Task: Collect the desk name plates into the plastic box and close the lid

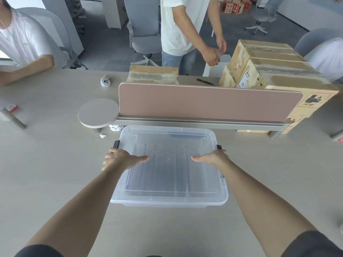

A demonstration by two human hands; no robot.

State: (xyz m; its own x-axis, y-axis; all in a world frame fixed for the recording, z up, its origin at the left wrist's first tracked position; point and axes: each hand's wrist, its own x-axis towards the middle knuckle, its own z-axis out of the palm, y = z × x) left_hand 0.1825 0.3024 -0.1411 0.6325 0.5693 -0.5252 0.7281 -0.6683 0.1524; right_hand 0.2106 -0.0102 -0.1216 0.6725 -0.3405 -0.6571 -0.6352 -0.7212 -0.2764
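A clear plastic box (168, 198) sits on the desk in front of me with its transparent lid (167, 138) lying on top. Through the lid I see several clear name plates (165, 167) standing in a row inside. My left hand (122, 159) grips the lid's left edge, thumb lying flat on top, just below the dark left latch (116, 144). My right hand (213, 157) grips the right edge the same way, beside the dark right latch (219, 146).
A pink divider panel (209, 102) runs right behind the box, with a round shelf (98, 112) at its left end. Cardboard boxes (269, 65) are stacked at the back right. People stand and sit across the desk. A small white controller (105, 81) lies far left.
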